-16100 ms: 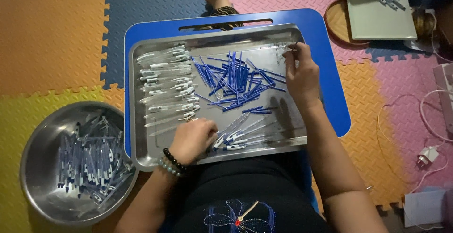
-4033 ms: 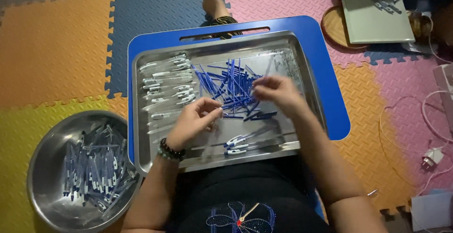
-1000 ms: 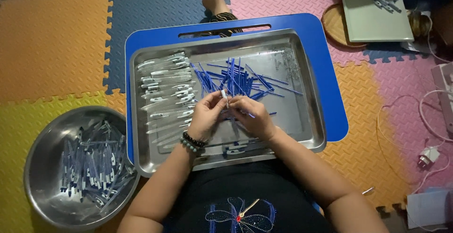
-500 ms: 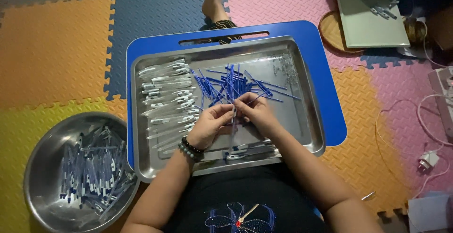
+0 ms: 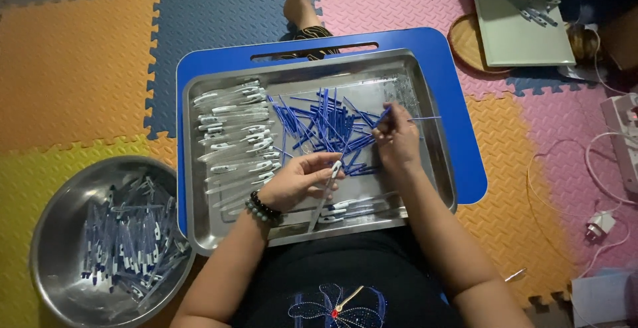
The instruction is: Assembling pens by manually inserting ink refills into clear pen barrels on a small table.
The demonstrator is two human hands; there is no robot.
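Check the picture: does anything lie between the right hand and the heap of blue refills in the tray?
Nothing visible does. The right hand is at the heap of blue refills, one thin refill in its fingers; the left hand holds a clear pen barrel.

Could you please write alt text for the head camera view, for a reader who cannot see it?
Seen from above, a seated person's left hand holds a clear pen barrel over a steel tray while the right hand pinches a blue refill. Barrels and refills fill the tray; a steel bowl of pens sits left.

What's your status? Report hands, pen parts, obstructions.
Left hand grips clear pen barrel. Right hand pinches blue refill above steel tray. Nothing between them.
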